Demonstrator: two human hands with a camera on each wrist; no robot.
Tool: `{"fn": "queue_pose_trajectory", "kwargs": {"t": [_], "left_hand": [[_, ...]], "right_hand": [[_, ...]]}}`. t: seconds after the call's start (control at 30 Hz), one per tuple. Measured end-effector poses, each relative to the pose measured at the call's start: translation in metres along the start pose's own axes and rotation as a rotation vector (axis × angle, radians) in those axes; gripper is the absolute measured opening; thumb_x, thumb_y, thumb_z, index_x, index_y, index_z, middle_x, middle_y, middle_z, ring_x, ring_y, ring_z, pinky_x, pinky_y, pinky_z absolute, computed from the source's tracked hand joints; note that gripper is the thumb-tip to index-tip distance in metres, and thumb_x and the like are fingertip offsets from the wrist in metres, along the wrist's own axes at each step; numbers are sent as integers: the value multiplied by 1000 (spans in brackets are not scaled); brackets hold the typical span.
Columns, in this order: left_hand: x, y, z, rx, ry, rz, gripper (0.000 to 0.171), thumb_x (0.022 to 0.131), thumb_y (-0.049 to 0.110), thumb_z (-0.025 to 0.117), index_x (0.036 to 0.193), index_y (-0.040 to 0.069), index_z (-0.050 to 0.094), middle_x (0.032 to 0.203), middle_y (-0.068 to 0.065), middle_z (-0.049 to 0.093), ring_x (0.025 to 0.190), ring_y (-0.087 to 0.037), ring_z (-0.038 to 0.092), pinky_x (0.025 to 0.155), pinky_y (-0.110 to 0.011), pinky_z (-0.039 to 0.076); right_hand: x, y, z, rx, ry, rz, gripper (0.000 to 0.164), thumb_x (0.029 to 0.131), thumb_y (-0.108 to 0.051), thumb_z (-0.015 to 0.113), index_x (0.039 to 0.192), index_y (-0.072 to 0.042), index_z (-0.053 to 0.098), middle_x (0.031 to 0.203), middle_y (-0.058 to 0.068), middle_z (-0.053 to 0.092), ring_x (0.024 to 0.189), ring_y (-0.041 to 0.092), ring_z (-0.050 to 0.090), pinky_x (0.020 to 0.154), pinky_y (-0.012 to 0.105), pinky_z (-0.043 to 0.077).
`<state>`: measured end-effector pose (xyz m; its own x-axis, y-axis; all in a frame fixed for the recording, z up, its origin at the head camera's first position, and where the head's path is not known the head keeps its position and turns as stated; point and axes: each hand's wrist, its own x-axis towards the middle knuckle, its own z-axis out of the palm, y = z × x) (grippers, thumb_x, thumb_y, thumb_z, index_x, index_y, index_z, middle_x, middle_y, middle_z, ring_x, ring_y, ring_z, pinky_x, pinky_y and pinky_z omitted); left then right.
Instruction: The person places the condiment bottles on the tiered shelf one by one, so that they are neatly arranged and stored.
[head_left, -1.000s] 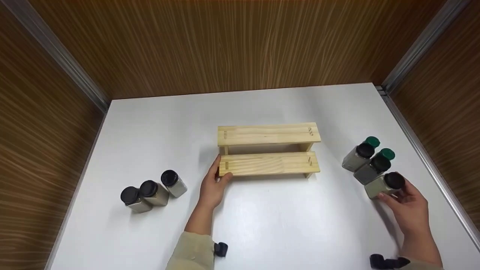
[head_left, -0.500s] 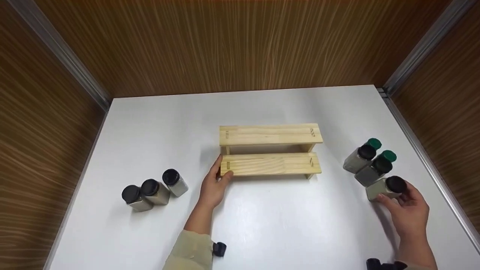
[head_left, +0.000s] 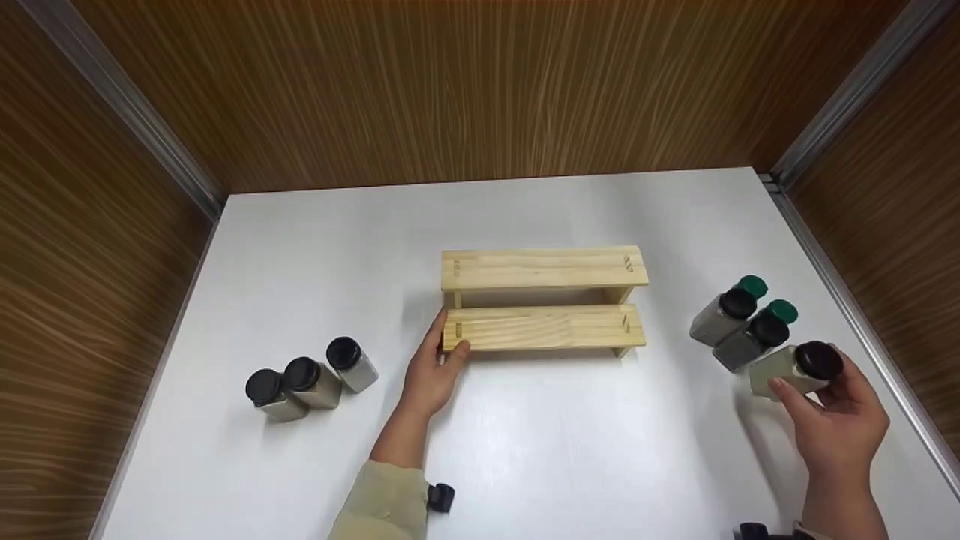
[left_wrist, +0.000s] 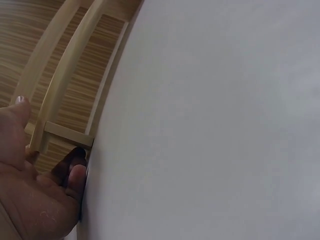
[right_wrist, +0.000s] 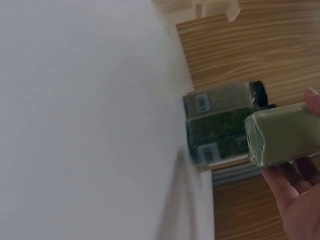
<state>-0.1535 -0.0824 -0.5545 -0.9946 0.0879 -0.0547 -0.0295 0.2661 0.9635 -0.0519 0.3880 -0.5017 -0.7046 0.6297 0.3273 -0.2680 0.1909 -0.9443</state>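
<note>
My right hand (head_left: 841, 412) grips a spice jar (head_left: 780, 373) with a black lid and pale green contents, thumb on the near side. In the right wrist view the base of this spice jar (right_wrist: 282, 135) is off the table. My left hand (head_left: 433, 379) holds the left end of a two-step wooden spice rack (head_left: 544, 328), its thumb at the lower step's front edge. In the left wrist view, curled fingers of the left hand (left_wrist: 37, 185) lie by the rack's side leg (left_wrist: 70, 134).
Two black-lidded jars (head_left: 742, 341) stand beside the held one, with two green-lidded jars (head_left: 782, 310) behind them. Three more black-lidded jars (head_left: 315, 384) stand on the left of the white table (head_left: 562, 442). Brown wood-grain panels (head_left: 480, 97) enclose the back and sides.
My right hand has lifted the spice jar off the table and moved it slightly right, away from the neighbouring jars. The left hand stays on the rack.
</note>
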Motion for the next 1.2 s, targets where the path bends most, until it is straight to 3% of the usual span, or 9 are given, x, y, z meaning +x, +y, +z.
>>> {"fn": "queue_pose_trajectory", "kwargs": {"t": [0.17, 0.3, 0.6, 0.83, 1.03, 1.2], "left_hand": [[1, -1, 2, -3, -3, 12, 79, 107, 32, 66, 170, 12, 23, 171, -20, 27, 158, -38, 25, 127, -51, 24], [0, -1, 3, 11, -4, 19, 82, 106, 30, 67, 171, 12, 20, 171, -21, 26, 158, -39, 24, 126, -53, 26], [-2, -3, 2, 60, -10, 44, 75, 109, 20, 61, 170, 10, 20, 171, -21, 28, 158, -40, 24, 127, -55, 22], [-2, -2, 3, 72, -10, 22, 75, 109, 23, 60, 171, 13, 20, 171, -20, 28, 158, -40, 23, 127, -55, 20], [-3, -2, 3, 57, -14, 27, 74, 109, 20, 60, 171, 12, 19, 171, -21, 27, 158, -40, 23, 127, -55, 21], [-2, -2, 2, 71, -9, 38, 75, 108, 20, 61, 171, 11, 20, 171, -21, 29, 158, -40, 24, 127, -55, 21]], "right_hand": [[2, -10, 10, 27, -54, -84, 76, 67, 40, 69, 137, 10, 65, 121, 5, 74, 112, 17, 69, 97, 16, 51], [5, -17, 21, 101, -95, -96, 78, 66, 42, 67, 137, 9, 65, 122, 6, 74, 112, 17, 68, 94, 17, 54], [6, -29, 51, 29, -166, -62, 73, 69, 38, 71, 136, 10, 65, 121, 3, 74, 106, 15, 70, 80, 18, 58], [4, -33, 74, -164, -231, -131, 71, 73, 29, 79, 138, 5, 66, 121, -6, 73, 106, 10, 70, 91, 16, 54], [4, -31, 95, -94, -285, -190, 72, 69, 31, 78, 137, 10, 63, 121, -5, 75, 109, 10, 70, 94, 17, 53], [3, -31, 112, -103, -311, -215, 70, 70, 27, 83, 135, 8, 65, 121, -7, 74, 111, 10, 69, 95, 18, 52]]}}
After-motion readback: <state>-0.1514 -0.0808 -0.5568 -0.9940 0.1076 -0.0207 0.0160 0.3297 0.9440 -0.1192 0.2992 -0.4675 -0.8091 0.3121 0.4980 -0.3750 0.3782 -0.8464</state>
